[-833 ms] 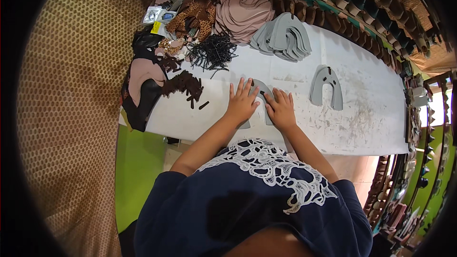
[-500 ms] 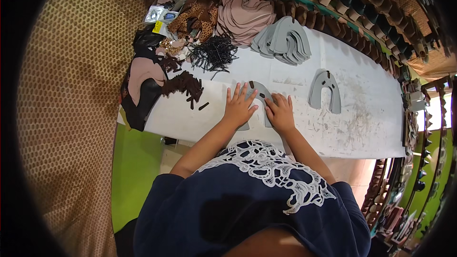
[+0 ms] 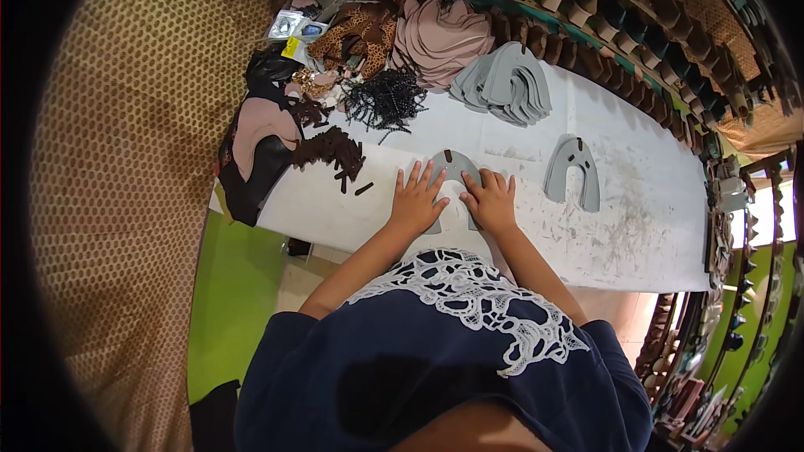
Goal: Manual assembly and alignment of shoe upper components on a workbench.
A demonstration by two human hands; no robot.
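Observation:
In front of me a grey U-shaped shoe upper piece (image 3: 452, 166) lies on the white table, curved end away from me. A small dark brown strip (image 3: 448, 155) sits at the top of its curve. My left hand (image 3: 414, 202) lies spread over the left arm of the piece, fingers stretched. On the opposite arm rests my right hand (image 3: 492, 203), its fingers apart and slightly bent, fingertips on the grey material. Neither hand visibly grips anything. Further right lies a similar grey upper piece (image 3: 589, 180) with small dark strips on it.
A heap of dark brown strips (image 3: 331, 149) lies to the left, beside black and pink pieces (image 3: 260, 138). Behind are a black beaded tangle (image 3: 385, 99), stacked pink uppers (image 3: 442, 38) and stacked grey uppers (image 3: 507, 84). Shoe racks (image 3: 603, 17) line the far side of the white table (image 3: 645, 234).
The whole view has shifted slightly. A dark strip on the inner curve, visible earlier between my hands, is now out of sight. My left fingers are a little less spread; both hands stay on the piece.

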